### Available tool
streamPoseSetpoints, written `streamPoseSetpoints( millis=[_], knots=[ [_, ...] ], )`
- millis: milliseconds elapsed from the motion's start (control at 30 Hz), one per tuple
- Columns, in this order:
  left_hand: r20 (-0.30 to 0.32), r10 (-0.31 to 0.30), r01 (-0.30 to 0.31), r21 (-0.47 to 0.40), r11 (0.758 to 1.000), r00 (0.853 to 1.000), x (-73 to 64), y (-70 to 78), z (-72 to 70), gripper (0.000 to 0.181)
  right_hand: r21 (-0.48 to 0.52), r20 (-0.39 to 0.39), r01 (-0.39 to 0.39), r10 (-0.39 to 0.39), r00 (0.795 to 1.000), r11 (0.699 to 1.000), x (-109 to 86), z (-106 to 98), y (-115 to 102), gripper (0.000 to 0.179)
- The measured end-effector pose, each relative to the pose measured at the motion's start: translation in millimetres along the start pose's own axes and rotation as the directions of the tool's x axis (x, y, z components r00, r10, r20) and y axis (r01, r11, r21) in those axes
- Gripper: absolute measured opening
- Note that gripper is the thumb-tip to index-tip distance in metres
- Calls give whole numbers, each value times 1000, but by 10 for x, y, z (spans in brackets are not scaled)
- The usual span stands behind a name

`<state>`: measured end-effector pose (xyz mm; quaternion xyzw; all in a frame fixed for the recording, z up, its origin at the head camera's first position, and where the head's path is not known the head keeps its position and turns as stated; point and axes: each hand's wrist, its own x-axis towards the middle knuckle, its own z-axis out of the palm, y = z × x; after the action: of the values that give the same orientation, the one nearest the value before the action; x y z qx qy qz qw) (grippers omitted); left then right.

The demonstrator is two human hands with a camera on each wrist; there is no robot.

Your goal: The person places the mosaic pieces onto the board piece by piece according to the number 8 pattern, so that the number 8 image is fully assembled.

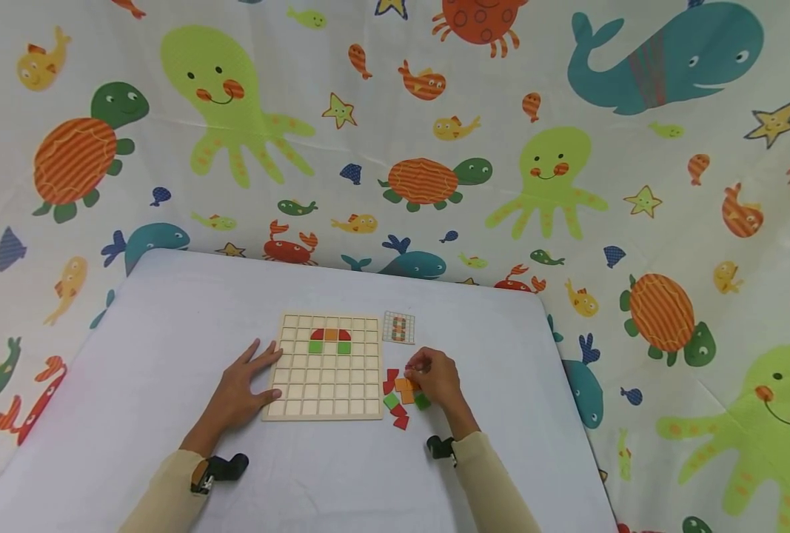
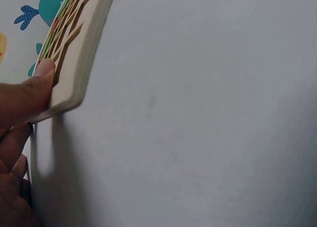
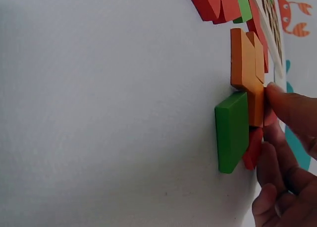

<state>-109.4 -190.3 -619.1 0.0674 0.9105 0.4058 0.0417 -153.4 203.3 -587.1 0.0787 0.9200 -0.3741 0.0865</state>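
Note:
A wooden grid board [image 1: 326, 384] lies on the table, with two red rounded pieces, an orange square [image 1: 331, 334] and two green squares [image 1: 316, 346] in its upper cells. My left hand [image 1: 238, 386] rests at the board's left edge, fingers spread, and its thumb [image 2: 45, 68] touches the rim. Right of the board, my right hand [image 1: 440, 379] pinches a small red block [image 3: 270, 116] between thumb and fingers, largely hidden by them. Beneath and beside it lie orange blocks [image 3: 242, 61], a green block [image 3: 232, 133] and other red blocks [image 1: 401, 423].
A small pattern card [image 1: 387, 327] with a coloured grid design lies by the board's upper right corner. The white table [image 1: 195, 318] ends at the back against a curtain [image 1: 381, 89] printed with sea animals.

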Motion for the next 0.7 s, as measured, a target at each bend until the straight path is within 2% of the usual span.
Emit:
streamPoseSetpoints(
  millis=[233,400,700],
  knots=[
    [-2,11,-11,-9,1000,1000,-8,0,-3,84,57,27,79,-80,996,995,-24,24,-9,13],
    [-4,8,-8,-20,1000,1000,-8,7,-7,83,113,16,132,-135,991,985,-28,15,-32,15],
    [-11,15,-16,-12,1000,1000,-5,-5,1,84,201,-28,144,-141,990,969,-34,-11,-109,10]
  ],
)
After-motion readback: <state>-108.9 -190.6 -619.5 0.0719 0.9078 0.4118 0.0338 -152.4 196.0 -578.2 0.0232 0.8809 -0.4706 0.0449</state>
